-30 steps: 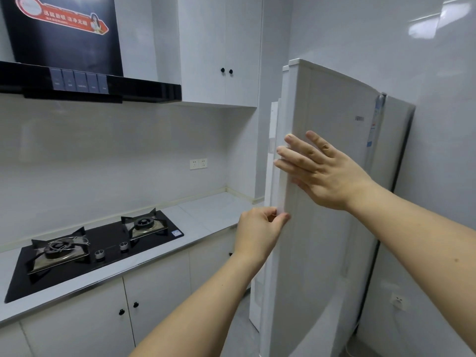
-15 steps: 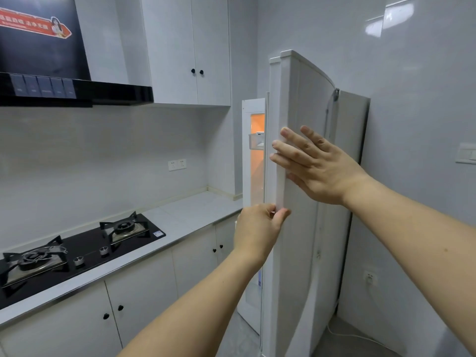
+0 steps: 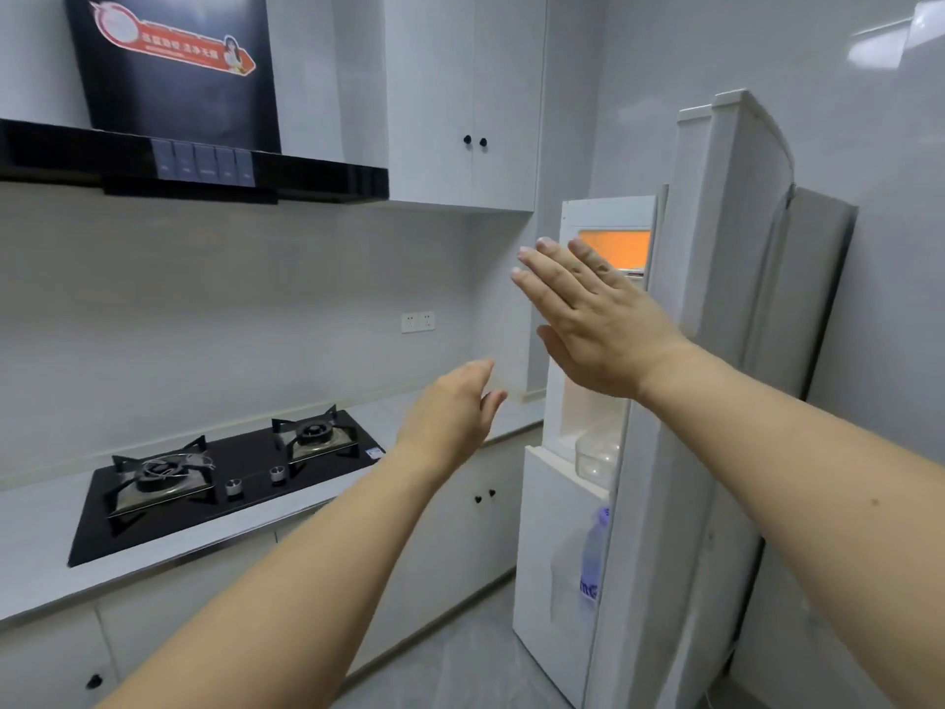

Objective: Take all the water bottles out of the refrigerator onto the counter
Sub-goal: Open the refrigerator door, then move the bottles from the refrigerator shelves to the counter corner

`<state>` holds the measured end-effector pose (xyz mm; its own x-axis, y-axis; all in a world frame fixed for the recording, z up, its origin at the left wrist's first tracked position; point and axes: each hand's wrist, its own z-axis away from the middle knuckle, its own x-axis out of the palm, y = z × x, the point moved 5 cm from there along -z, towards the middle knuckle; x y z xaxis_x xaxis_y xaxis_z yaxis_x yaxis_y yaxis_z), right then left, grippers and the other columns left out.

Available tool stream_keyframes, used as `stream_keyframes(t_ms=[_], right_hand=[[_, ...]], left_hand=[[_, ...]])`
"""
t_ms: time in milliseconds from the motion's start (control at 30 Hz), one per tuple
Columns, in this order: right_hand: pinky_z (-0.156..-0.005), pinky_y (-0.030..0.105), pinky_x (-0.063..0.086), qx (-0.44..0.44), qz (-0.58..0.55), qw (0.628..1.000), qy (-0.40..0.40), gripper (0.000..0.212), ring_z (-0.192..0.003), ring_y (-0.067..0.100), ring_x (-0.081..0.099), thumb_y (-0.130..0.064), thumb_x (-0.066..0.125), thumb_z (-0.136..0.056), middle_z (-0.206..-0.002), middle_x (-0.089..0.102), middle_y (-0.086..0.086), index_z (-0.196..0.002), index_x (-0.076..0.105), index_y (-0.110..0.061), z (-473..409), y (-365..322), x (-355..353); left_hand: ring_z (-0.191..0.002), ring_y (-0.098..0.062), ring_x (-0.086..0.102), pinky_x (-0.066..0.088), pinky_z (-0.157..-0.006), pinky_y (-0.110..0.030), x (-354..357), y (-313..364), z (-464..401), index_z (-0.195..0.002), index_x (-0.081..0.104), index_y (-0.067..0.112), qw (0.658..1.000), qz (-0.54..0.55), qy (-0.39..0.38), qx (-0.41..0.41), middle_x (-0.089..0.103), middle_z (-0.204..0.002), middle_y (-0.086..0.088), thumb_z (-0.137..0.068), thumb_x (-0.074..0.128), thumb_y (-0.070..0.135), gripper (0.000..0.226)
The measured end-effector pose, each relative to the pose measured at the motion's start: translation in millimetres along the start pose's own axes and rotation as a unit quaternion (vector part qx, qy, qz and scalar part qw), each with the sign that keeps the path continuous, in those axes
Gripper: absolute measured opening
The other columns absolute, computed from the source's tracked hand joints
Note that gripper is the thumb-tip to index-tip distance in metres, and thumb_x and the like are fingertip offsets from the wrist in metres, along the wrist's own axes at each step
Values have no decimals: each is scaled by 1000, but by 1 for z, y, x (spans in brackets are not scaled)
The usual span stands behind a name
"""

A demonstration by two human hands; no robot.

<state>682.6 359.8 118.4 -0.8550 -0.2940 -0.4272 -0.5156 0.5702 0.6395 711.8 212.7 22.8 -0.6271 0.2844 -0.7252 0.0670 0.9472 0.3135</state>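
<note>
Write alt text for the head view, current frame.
Two bare hands, the left hand and the right hand, reach empty toward an open white refrigerator. A water bottle shows in its lower part. To the left, a counter holds a black gas stove.

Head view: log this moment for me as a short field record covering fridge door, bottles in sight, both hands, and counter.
fridge door: white refrigerator door open, seen edge-on, interior lit orange at the top
bottles in sight: one clear plastic water bottle with a blue label low in the fridge opening; others cannot be told
left hand: open, holding nothing, in front of the counter
right hand: open, fingers spread, holding nothing, in front of the opening
counter: pale grey countertop with a black glass gas hob; no bottles on it
</note>
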Motion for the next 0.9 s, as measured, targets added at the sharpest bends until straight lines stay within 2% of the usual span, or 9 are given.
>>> stream_keyframes(t_ms=[133,567,733,900], right_hand=[[-117,44,14,22,-19,999,-21,60,-140,34,35,-29,30,-91,-149,40,20,-141,43,1,-39,-25,42],[-117,40,10,97,-41,987,-122,63,-141,31,35,-32,31,-90,-150,40,16,-144,41,-2,-154,-59,217],[-120,39,7,139,-37,976,-161,64,-145,28,27,-33,30,-91,-155,32,14,-148,34,-4,-161,-44,274],[-121,37,-1,168,-17,967,-191,60,-149,24,11,-30,35,-99,-161,16,11,-153,20,-7,-152,-10,322]], left_hand=[[-135,-25,44,36,-106,-35,-13,-61,-22,-149,36,9,999,-50,3,-11,43,-151,-6,-102,47,34,54],[-140,-23,37,33,-109,-35,3,-243,-158,-152,28,11,994,-98,-45,6,35,-156,-6,-104,42,36,56],[-141,-24,35,30,-110,-35,39,-277,-219,-152,29,10,994,-80,-70,21,34,-156,-7,-104,42,35,56],[-143,-24,31,27,-112,-34,92,-273,-276,-153,26,10,993,-50,-92,49,31,-158,-7,-104,41,35,57]])
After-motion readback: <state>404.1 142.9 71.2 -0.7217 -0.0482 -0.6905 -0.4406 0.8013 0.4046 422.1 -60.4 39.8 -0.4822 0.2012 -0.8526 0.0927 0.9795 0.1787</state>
